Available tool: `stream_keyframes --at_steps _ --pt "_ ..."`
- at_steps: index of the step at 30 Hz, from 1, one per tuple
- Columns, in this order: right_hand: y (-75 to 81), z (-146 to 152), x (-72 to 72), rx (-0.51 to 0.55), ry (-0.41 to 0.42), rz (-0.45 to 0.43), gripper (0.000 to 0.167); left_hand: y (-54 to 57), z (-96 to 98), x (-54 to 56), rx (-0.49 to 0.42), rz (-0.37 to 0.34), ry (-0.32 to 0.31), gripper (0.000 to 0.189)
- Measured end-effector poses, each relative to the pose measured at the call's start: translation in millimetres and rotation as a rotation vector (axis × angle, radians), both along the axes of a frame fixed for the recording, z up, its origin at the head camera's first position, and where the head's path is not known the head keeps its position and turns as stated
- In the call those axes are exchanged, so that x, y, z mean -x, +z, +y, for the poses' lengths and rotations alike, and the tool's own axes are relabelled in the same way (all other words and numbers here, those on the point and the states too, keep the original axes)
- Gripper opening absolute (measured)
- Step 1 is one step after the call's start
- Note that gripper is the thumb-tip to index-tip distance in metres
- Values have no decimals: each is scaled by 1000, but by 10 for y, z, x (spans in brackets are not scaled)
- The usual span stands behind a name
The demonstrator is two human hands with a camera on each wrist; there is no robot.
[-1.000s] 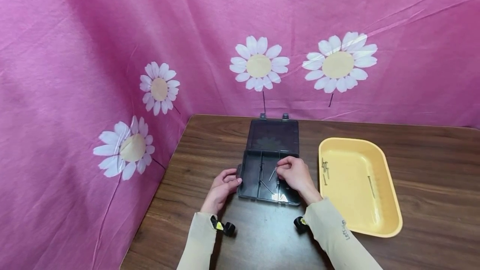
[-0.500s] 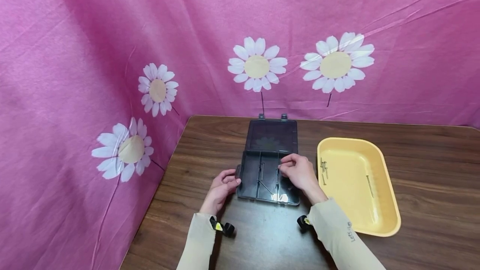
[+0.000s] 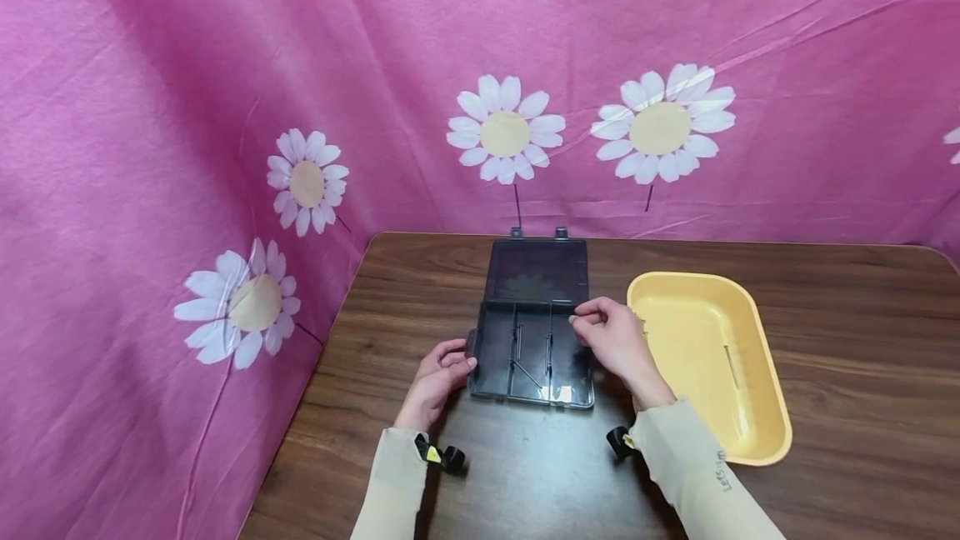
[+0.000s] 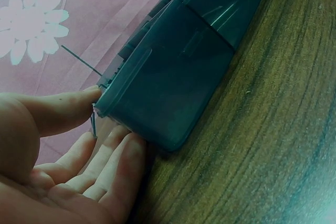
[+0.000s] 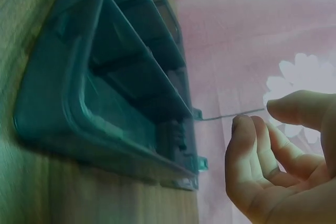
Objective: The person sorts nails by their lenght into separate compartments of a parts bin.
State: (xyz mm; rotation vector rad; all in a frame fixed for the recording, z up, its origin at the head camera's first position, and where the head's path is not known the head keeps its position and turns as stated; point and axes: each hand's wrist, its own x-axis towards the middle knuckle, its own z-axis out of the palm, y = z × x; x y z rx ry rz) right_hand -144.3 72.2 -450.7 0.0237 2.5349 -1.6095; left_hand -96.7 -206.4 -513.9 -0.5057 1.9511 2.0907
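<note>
The box [image 3: 492,357] sits on the table [image 3: 525,482], its lid [image 3: 536,271] laid back toward the pink curtain [image 3: 375,40], which is printed with white flowers [image 3: 504,134]. The left hand [image 3: 435,382] grips the box's left edge, thumb above and fingers against the side. The right hand [image 3: 618,344] is over the box's right side with thumb and fingers bent but apart, gripping nothing that shows. In the middle compartment lie thin nails [image 3: 519,342], some along the two dividers and one aslant. Right of the box is the yellow tray [image 3: 686,390], a lone nail [image 3: 732,367] toward its right side; the right hand and sleeve [image 3: 693,448] block its left part from the head view. A black wrist camera [image 3: 453,459] juts from the left wrist.
</note>
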Motion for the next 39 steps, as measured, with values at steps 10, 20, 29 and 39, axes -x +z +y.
stream_keyframes --at_steps 10,20,29,39 --pt "151 310 13 -143 -35 114 25 12 -21 2 2 -2 12 50" --pt "246 724 87 -262 -86 216 26 23 -40 -4 9 -9 22 50" --pt "114 1086 116 -472 30 287 19 -15 -46 1 9 -24 1 49" --pt "-69 1391 87 -652 209 79 19 -15 -11 15 11 -16 1 50"
